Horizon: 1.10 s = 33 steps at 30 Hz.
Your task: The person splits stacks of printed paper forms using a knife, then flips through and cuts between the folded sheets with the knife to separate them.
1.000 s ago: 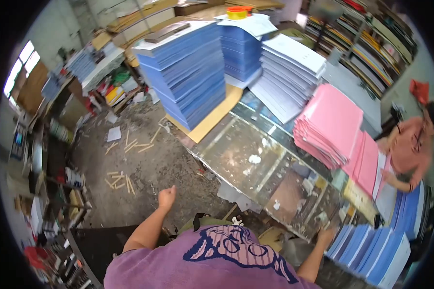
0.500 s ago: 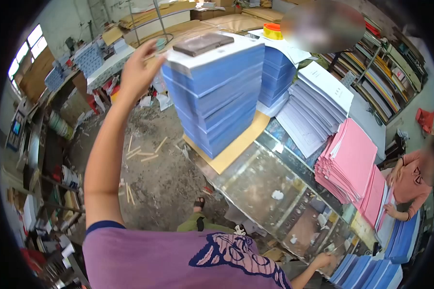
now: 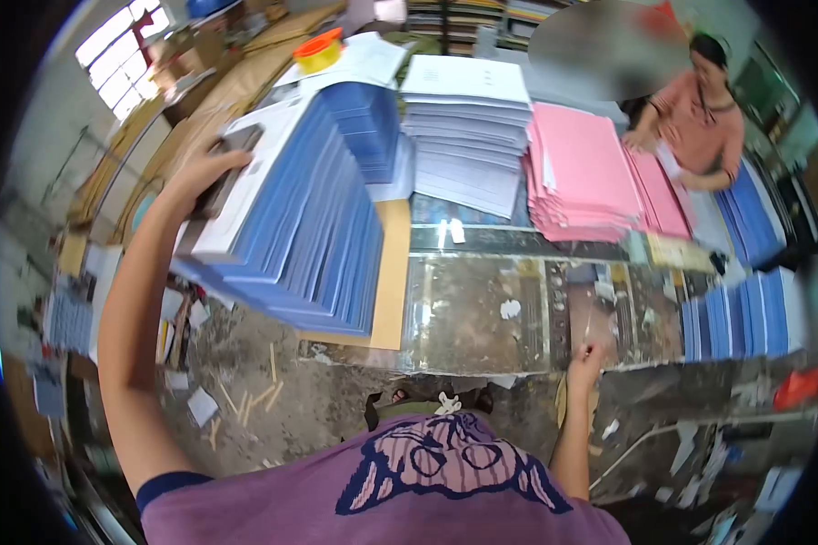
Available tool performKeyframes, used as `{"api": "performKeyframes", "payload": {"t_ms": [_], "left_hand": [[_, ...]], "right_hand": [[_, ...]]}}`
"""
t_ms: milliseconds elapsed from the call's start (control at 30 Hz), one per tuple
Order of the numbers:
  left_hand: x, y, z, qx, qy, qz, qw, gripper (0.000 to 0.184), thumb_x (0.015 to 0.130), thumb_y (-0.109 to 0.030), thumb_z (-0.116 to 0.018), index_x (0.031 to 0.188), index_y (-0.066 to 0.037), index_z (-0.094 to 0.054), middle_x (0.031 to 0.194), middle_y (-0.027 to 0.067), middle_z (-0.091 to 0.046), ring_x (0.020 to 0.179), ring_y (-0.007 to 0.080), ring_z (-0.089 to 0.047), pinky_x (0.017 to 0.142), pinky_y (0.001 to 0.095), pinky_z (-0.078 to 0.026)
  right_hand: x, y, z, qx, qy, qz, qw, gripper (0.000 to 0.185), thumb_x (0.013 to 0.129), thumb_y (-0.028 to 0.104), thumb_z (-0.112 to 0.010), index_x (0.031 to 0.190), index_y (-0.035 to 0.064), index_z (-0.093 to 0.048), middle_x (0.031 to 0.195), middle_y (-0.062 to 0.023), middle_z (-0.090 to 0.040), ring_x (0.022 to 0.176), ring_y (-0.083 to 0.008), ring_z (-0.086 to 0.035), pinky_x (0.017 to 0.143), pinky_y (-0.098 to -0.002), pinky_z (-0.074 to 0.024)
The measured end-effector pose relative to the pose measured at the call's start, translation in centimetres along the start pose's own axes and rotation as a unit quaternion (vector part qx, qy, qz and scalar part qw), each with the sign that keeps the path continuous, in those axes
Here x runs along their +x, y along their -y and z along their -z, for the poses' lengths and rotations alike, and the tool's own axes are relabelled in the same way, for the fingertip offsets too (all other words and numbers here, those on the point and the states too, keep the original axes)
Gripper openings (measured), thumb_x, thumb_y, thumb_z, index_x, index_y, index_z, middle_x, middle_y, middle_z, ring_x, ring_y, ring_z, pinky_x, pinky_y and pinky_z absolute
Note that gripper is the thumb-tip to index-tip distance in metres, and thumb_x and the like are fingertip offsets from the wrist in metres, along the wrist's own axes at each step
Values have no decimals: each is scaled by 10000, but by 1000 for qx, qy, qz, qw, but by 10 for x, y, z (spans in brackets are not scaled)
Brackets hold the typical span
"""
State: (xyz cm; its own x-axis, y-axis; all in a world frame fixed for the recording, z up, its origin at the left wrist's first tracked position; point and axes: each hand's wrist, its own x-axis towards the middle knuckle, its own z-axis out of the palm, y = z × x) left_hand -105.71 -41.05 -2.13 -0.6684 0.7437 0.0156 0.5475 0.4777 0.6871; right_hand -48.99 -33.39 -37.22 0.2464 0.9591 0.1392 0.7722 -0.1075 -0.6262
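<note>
My left hand is on the dark flat block that lies on top of the tall stack of blue-edged paper; its fingers wrap over the block. The stack stands on a tan board at the table's left end. Low at the table's front edge is my right hand, its fingers pinched together, with a thin, hardly visible item rising from them. A glass-topped table lies between my hands.
Behind stand a second blue stack with an orange and yellow tape roll, white paper and pink paper. Blue bundles lie at the right. A person works at the back right. Wood strips litter the floor.
My left hand has risen from low beside the table, reached over the tall stack and taken hold of the dark block. The view has turned. My right hand stays near the table's front edge.
</note>
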Motion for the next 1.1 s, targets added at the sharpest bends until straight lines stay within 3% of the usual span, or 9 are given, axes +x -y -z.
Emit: {"api": "performKeyframes", "payload": {"t_ms": [267,433,533,667,767,867,933,1033,1100], "left_hand": [[-31,-46,-48,-5,71,-86,994,752,630,-253,-682,1308,-62,-420,1197,238,-463,940,298,-507,792,352,-418],[-65,-107,-79,-71,134,-162,975,901,551,-344,-672,1355,-79,-365,1220,247,-452,1027,332,-472,847,416,-371],[-98,-143,-105,-136,123,-163,970,969,515,-379,-687,1365,-67,-344,1201,235,-470,1032,325,-479,864,421,-356],[-132,-190,-200,-199,349,-217,890,1070,420,-448,-748,1347,-67,-373,1240,175,-464,1073,313,-468,881,383,-355],[-184,-221,-325,-77,510,-201,833,1023,448,-402,-788,1332,-71,-393,1222,158,-476,1077,316,-468,914,419,-360],[-213,-197,-415,23,571,-335,749,973,452,-350,-789,1313,-105,-407,1243,201,-442,1103,349,-456,926,469,-365],[-256,-198,-471,135,555,-469,674,964,446,-332,-784,1315,-162,-402,1262,210,-410,1109,378,-439,920,466,-363],[-305,-188,-525,230,601,-555,528,995,465,-296,-783,1348,-159,-344,1323,225,-341,1181,392,-371,966,460,-321],[-332,-181,-553,216,648,-590,430,1000,506,-315,-766,1376,-176,-294,1350,233,-306,1238,387,-303,1007,442,-263]], "right_hand": [[26,-23,-9,49,-70,59,995,235,805,201,-566,957,25,-532,801,-170,-595,672,-342,-551,632,-407,-443],[51,27,33,250,58,-31,966,283,814,266,-615,698,9,-595,543,-24,-528,462,-136,-464,482,-241,-387],[48,60,50,419,151,-223,867,338,850,289,-590,663,8,-607,518,-13,-502,394,-72,-391,399,-180,-305],[49,76,75,611,286,-158,721,405,900,341,-529,824,-39,-647,585,-79,-579,346,-31,-293,327,-160,-175],[64,32,135,709,362,-197,573,542,903,435,-480,1099,-65,-559,685,-122,-620,344,-44,-333,314,-186,-185],[56,-1,148,715,335,-247,561,553,869,397,-552,1149,-79,-520,638,-98,-591,350,-51,-355,315,-188,-196],[31,-65,152,553,325,-246,727,475,821,330,-621,1062,-74,-559,585,-63,-541,350,-61,-358,307,-191,-204],[-26,-127,142,578,357,-366,636,235,749,224,-667,829,18,-584,435,-27,-445,313,-76,-335,298,-207,-174],[-74,-148,128,657,238,-375,609,166,740,165,-665,806,33,-587,465,-22,-464,329,-71,-348,305,-212,-176]]}}
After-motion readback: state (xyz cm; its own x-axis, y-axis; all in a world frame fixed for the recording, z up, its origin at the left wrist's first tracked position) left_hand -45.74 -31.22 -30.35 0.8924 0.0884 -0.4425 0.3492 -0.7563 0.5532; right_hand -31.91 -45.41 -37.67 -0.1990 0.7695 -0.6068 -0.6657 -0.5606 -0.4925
